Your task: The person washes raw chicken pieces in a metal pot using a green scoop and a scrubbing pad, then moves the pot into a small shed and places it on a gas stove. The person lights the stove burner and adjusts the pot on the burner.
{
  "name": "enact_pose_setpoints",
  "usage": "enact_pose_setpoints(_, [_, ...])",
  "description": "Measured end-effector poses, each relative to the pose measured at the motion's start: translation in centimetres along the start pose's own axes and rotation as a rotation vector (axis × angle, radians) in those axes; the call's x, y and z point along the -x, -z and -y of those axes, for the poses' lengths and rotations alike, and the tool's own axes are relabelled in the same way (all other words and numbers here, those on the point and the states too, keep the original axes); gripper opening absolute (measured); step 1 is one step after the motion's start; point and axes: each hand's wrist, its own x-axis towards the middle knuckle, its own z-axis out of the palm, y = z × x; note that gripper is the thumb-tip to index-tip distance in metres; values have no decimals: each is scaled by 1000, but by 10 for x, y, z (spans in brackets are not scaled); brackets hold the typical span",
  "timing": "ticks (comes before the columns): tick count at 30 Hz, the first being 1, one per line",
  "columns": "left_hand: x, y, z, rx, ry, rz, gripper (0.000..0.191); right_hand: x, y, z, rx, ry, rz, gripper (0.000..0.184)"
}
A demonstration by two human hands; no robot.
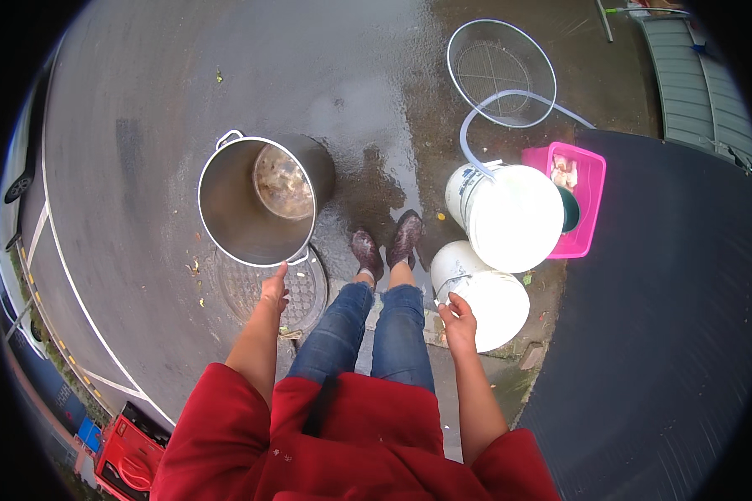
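A tall, deep metal stockpot point(225, 206) stands to the left, its inside bottom stained brown and white. My left hand point(276, 290) is just below its near rim, index finger stretched out and the other fingers loosely curled. Whether that fingertip touches the rim or the loop handle point(299, 257) cannot be made out. My right hand point(461, 319) hovers over the edge of a white bucket with a white lid point(495, 316), fingers bent and apart, with nothing plainly held. Beyond it stands a second white lidded bucket point(517, 216).
A pale hose point(467, 134) curves from the upper bucket past a large round mesh sieve point(492, 75). A pink plastic tub point(592, 200) holds a green bowl point(567, 210) and pale pieces. A manhole cover point(269, 291) lies beside the pot. Wet pavement point(357, 75) stretches ahead; a dark sheet surface point(652, 282) borders the right.
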Motion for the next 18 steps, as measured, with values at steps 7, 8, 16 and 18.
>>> enact_pose_setpoints(7, [-109,-34,8,701,116,108,100,-78,-125,74,-50,99,289,40])
enact_pose_setpoints(8, [-116,-36,11,802,2,244,85,-86,-141,82,-69,83,322,38])
enact_pose_setpoints(16, [-41,-53,-29,871,-322,-42,45,-112,-232,176,185,529,499,30])
enact_pose_setpoints(18, [-4,-63,-44,855,-441,-139,52,-122,-259,196,272,665,555,27])
